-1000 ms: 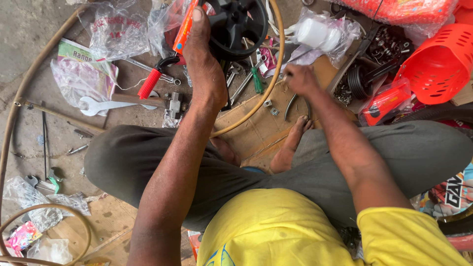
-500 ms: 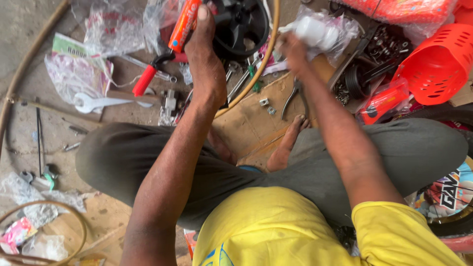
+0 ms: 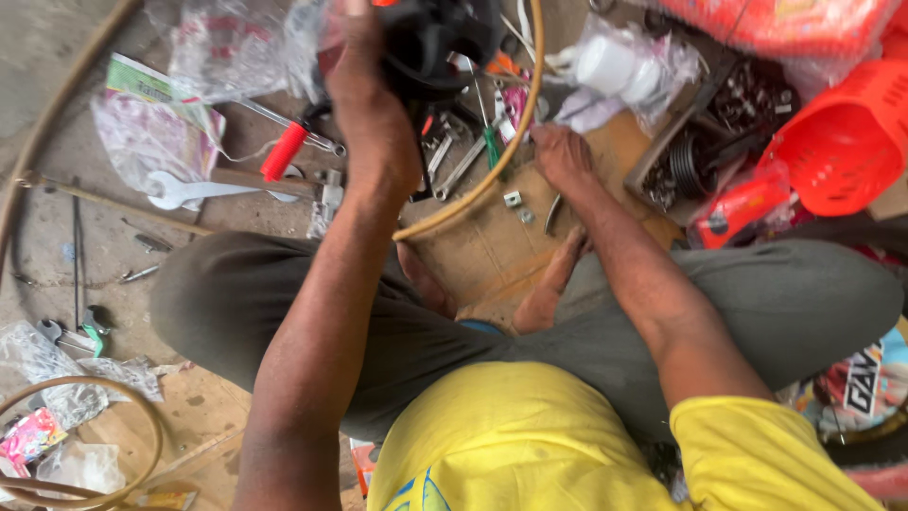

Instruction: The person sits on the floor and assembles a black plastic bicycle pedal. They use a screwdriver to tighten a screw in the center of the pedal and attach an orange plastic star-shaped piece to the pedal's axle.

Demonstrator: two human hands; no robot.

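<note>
**Grey concrete floor, cluttered work spot, seen from above**

Concrete floor (image 3: 47, 85), grey and dusty, serves as the work area; a person sits cross-legged on it in dark trousers and a yellow shirt. A flat sheet of brown cardboard (image 3: 482, 255) lies in front of the bare feet.

Item 1. Left hand (image 3: 369, 123): raised near the top edge of the view, its grip closed on a black plastic part (image 3: 435, 38), which is held up off the floor. The fingertips are cut off by the frame edge.

Item 2. Right hand (image 3: 565, 156): lowered onto the cardboard, fingers bent downward among loose metal tools. Whether the grip holds anything cannot be told.

Item 3. Small metal nuts (image 3: 514, 200): on the cardboard, just beside the right hand.

Item 4. Tan curved hose (image 3: 492, 170): arcs from the top edge down past the left forearm.

Item 5. Red-handled tool (image 3: 284, 151): on the floor, left of the left wrist, near a flat steel spanner (image 3: 189, 192).

Item 6. Green-handled screwdriver (image 3: 491, 147): between the two hands.

Item 7. Clear plastic bags (image 3: 151, 142): crumpled, upper left.

Item 8. White cylindrical part in a plastic wrap (image 3: 610, 66): beyond the right hand.

Item 9. Orange mesh basket (image 3: 837, 156): far right, tipped on its side.

Item 10. Box of dark metal parts (image 3: 700, 161): between basket and right hand.
</note>
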